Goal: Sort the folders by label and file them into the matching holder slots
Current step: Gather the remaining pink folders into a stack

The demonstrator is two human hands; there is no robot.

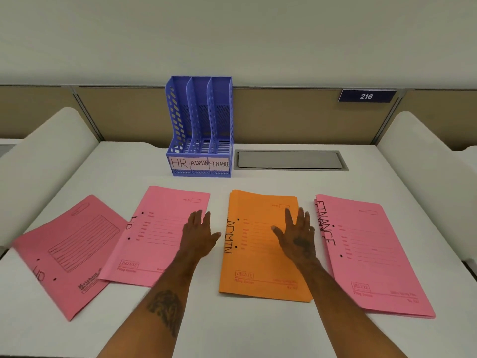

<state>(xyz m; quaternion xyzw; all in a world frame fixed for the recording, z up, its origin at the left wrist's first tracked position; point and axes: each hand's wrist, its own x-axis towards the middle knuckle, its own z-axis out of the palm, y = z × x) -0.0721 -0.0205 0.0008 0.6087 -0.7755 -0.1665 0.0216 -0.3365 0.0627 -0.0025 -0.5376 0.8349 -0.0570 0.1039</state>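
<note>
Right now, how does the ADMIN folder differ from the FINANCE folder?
The ADMIN folder is orange; the FINANCE folder is pink. The right hand is spread over the ADMIN folder; no hand is over the FINANCE folder. Both lie flat on the desk.

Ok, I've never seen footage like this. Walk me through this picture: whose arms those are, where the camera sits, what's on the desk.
There is no machine here: a person wears a camera on the head, so this single view looks down past their own arms. The left hand is spread over the right edge of a pink HR folder, the right hand over the orange ADMIN folder; neither grips anything. A second HR folder, also pink, lies askew at far left, a pink FINANCE folder at far right, all on the white desk. Behind stands a blue holder with three empty slots labelled HR, ADMIN, FINANCE.
</note>
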